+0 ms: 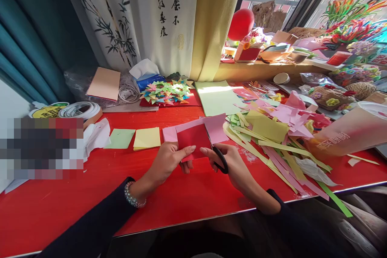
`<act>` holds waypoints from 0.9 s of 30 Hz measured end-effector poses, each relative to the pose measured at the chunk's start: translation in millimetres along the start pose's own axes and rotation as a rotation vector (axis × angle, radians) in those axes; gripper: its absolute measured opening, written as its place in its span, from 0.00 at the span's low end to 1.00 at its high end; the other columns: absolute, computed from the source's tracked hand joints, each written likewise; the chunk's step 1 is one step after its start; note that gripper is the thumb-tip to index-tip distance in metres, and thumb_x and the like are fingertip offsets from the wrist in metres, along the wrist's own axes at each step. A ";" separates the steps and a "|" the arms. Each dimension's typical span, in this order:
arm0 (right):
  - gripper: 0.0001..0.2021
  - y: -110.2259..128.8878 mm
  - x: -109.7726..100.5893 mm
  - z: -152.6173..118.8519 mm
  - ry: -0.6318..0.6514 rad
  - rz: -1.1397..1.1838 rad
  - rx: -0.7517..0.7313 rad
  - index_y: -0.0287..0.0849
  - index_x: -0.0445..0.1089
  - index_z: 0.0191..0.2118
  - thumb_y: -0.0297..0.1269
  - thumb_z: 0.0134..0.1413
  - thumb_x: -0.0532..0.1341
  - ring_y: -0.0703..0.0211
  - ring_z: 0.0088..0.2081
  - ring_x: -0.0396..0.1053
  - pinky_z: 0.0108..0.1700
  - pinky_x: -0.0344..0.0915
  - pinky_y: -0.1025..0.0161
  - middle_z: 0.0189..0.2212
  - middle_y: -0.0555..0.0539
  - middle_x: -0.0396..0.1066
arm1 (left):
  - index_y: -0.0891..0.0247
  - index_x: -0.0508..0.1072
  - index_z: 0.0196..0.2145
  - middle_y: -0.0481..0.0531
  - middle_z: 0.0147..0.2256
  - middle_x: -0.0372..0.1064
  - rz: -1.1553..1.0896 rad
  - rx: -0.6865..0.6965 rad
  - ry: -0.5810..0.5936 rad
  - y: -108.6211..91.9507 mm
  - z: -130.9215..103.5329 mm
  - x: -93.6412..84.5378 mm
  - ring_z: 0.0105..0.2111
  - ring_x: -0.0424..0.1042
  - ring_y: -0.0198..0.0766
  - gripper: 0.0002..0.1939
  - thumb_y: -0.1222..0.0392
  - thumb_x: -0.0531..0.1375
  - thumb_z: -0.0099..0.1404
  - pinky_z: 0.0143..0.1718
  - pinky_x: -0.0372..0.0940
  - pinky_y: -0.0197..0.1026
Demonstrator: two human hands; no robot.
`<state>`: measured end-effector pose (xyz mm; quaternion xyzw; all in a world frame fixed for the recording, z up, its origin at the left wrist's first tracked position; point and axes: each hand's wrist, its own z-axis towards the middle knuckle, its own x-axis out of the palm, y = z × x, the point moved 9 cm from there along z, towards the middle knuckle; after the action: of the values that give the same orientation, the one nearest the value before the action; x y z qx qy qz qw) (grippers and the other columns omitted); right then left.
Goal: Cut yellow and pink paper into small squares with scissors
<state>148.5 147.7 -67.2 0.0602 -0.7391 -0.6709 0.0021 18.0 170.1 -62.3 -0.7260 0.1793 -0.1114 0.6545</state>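
Note:
Between thumb and fingers, my left hand (169, 159) grips a sheet of red paper (193, 139) above the red table. My right hand (231, 163) is closed around the black handle of a pair of scissors (223, 160), its thumb close to the paper's lower right side. The scissor blades lie along the right edge of the red sheet; how far apart they are I cannot tell. Behind the red sheet shows pink paper (216, 127). To the left of my left hand are a stack of yellow paper squares (146, 138) and a green paper square (121, 138).
Paper strips and scraps (269, 129) pile up on the right, beside a tilted plastic cup (353, 129). Folded paper stars (166, 92) and a pale green sheet (219, 96) sit at the back. Tape rolls (80, 109) and crumpled tissue (97, 135) are at left.

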 end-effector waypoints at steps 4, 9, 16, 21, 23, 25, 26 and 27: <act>0.19 -1.9 1.5 -0.5 -0.013 0.007 0.025 0.41 0.58 0.19 0.48 0.47 0.61 0.68 0.17 0.53 0.21 0.47 0.67 0.13 0.55 0.57 | 0.66 0.71 0.13 0.49 0.13 0.67 0.007 -0.003 0.014 0.7 -0.5 2.0 0.13 0.66 0.32 0.20 0.53 0.58 0.59 0.19 0.62 0.33; 0.19 -2.7 1.4 -0.6 -0.023 0.002 -0.005 0.41 0.57 0.19 0.49 0.48 0.61 0.68 0.18 0.53 0.21 0.47 0.67 0.13 0.55 0.57 | 0.66 0.70 0.14 0.49 0.13 0.68 0.012 -0.025 0.026 3.3 -2.3 4.0 0.14 0.66 0.32 0.20 0.54 0.59 0.58 0.20 0.62 0.33; 0.19 -3.9 -2.4 -0.3 -0.043 -0.006 0.010 0.41 0.56 0.19 0.48 0.48 0.61 0.68 0.17 0.53 0.21 0.47 0.67 0.12 0.56 0.54 | 0.66 0.70 0.13 0.49 0.13 0.68 0.018 -0.031 0.062 6.0 -1.5 8.7 0.14 0.66 0.31 0.20 0.53 0.59 0.58 0.21 0.62 0.33; 0.19 -2.9 -4.8 -0.5 -0.051 0.003 -0.014 0.42 0.55 0.19 0.47 0.48 0.62 0.69 0.16 0.52 0.20 0.46 0.67 0.12 0.57 0.50 | 0.66 0.71 0.13 0.50 0.13 0.68 0.000 -0.062 0.082 9.7 -1.7 12.5 0.13 0.65 0.31 0.21 0.52 0.59 0.58 0.19 0.61 0.33; 0.19 -4.8 -5.1 -0.9 -0.054 0.017 -0.027 0.42 0.54 0.19 0.47 0.48 0.62 0.69 0.16 0.52 0.20 0.46 0.67 0.12 0.57 0.50 | 0.67 0.70 0.13 0.50 0.13 0.68 -0.014 -0.086 0.076 12.4 -1.5 12.5 0.13 0.65 0.31 0.21 0.53 0.59 0.58 0.20 0.60 0.33; 0.19 -8.7 -6.7 -1.2 -0.061 0.020 -0.032 0.41 0.55 0.18 0.46 0.48 0.62 0.69 0.15 0.53 0.20 0.47 0.68 0.13 0.57 0.52 | 0.67 0.70 0.12 0.50 0.13 0.67 -0.033 -0.107 0.078 14.3 -0.9 12.7 0.12 0.64 0.30 0.21 0.53 0.60 0.57 0.19 0.60 0.33; 0.19 -11.6 -8.1 -1.4 -0.062 0.023 -0.028 0.41 0.55 0.18 0.46 0.48 0.61 0.69 0.15 0.53 0.20 0.48 0.68 0.13 0.56 0.54 | 0.67 0.70 0.12 0.50 0.13 0.67 -0.044 -0.117 0.086 14.9 -0.4 13.1 0.12 0.64 0.30 0.20 0.54 0.60 0.57 0.19 0.60 0.32; 0.19 -14.9 -9.7 -1.8 -0.059 0.027 -0.018 0.41 0.56 0.18 0.47 0.49 0.61 0.69 0.15 0.54 0.19 0.48 0.68 0.13 0.56 0.55 | 0.67 0.70 0.13 0.50 0.13 0.67 -0.054 -0.129 0.099 15.3 0.2 13.6 0.11 0.64 0.29 0.20 0.54 0.60 0.57 0.18 0.59 0.32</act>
<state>159.5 145.5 -81.0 0.0305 -0.7334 -0.6791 -0.0100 28.7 163.5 -78.5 -0.7650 0.1984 -0.1530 0.5933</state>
